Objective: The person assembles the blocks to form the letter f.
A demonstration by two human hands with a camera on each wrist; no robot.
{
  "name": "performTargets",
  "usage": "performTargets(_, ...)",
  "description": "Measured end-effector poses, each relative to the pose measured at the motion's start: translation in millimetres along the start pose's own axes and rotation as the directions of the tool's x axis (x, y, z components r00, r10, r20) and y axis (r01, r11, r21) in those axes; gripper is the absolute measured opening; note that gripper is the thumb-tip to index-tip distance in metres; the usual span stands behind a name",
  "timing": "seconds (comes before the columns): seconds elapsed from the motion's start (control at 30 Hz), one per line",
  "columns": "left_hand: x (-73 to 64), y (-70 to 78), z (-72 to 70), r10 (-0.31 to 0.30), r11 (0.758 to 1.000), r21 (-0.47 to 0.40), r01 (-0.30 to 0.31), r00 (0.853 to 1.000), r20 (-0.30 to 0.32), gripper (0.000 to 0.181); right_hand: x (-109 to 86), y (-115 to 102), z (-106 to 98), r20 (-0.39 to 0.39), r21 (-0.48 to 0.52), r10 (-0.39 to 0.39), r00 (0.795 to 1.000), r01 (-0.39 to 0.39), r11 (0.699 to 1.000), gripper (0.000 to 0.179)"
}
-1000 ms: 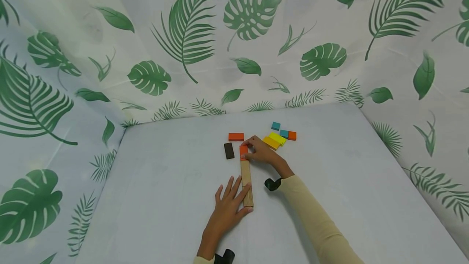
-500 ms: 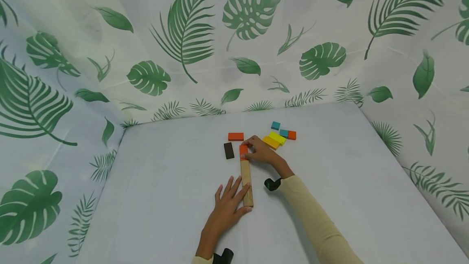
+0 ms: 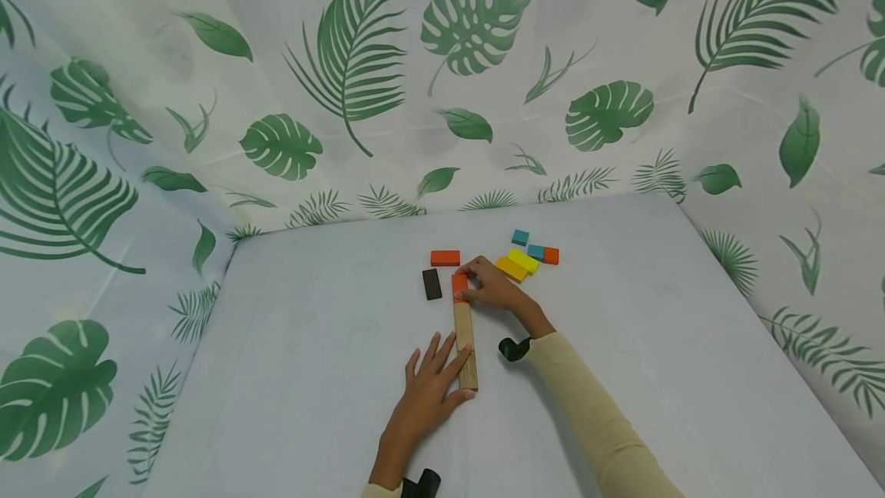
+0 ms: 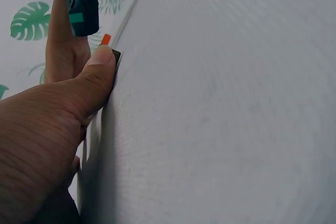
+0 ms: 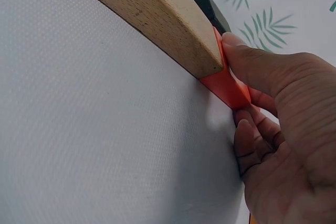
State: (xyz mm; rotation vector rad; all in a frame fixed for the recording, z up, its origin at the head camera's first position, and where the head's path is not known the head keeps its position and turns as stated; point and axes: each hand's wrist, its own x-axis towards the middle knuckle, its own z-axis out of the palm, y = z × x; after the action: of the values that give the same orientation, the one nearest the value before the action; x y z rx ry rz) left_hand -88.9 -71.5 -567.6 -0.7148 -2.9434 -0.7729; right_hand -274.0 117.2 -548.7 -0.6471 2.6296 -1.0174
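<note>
Row of 3 blocks flat on table (image 3: pixel 311 344), end to end, running away from person: near wood block (image 3: pixel 468 377), far wood block (image 3: pixel 462 325), then orange block (image 3: pixel 459 281) at far end. R hand (image 3: pixel 496 288) has thumb + fingers clamped on orange block; R wrist view shows thumb up by the joint, fingers round far end, no gap seen betw. orange & wood. Prob. held that way to keep its end face flush & in line w/ the wood. L hand (image 3: pixel 427 394) lies flat-ish, fingers straight & spread, nothing gripped: index across wood nr the seam, thumb by near end (contact there: can't tell). Looks like a brace, so row doesn't slide or skew under R hand's push. L wrist view mostly thumb; rest of those fingers hidden. Dark block (image 3: pixel 432 284) lies just L of the row's far end, apart; spare orange (image 3: pixel 445 258) lies crosswise beyond. Cluster to R, past R hand: amber block (image 3: pixel 510 270) beside yellow block (image 3: pixel 523 261), blue block (image 3: pixel 535 252) against orange cube (image 3: pixel 551 255), lone blue (image 3: pixel 521 237) farther back. Prob. parked there to leave working room. Vs. earlier frames: next to no change. Row, loose pcs & R grip same; L thumb maybe a hair shifted, too slight to be sure.
</note>
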Motion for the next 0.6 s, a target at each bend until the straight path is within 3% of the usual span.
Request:
performTargets(0.33,-0.4,0.1,-0.6,-0.011,1.0,0.003,0.011,1.0,0.009,0.067,-0.2,2.3,2.1,-0.025,-0.005,-0.039,0.999,0.039,0.999,0.046)
performTargets(0.6,-0.7,0.4,-1.1,0.009,1.0,0.001,-0.009,1.0,-0.011,0.068,-0.7,5.9,4.3,-0.035,0.019,-0.02,0.999,0.021,1.0,0.048)
